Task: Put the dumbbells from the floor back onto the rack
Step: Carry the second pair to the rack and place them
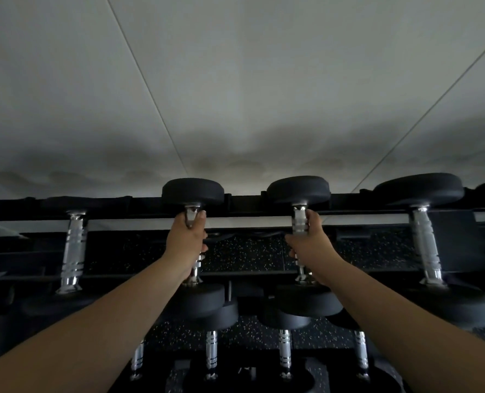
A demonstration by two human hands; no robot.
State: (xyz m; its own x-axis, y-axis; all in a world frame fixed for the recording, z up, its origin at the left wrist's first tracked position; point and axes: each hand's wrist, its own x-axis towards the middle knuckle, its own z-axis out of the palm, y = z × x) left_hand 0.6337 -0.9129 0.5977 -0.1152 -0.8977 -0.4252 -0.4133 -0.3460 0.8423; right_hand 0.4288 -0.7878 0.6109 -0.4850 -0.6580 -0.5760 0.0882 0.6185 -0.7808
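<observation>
Two black dumbbells with chrome handles lie across the top tier of the black rack (244,200). My left hand (186,239) is wrapped around the handle of the left dumbbell (193,192). My right hand (310,242) grips the handle of the right dumbbell (298,190). The far heads of both dumbbells rest at the rack's back rail, and their near heads sit at the front rail. Both forearms reach up from the bottom corners of the view.
A larger dumbbell (425,242) rests on the top tier to the right, another dumbbell (72,245) to the left. Several smaller dumbbells (211,350) sit on the lower tier. A pale wall (235,95) stands behind the rack, and speckled black flooring (244,255) shows through it.
</observation>
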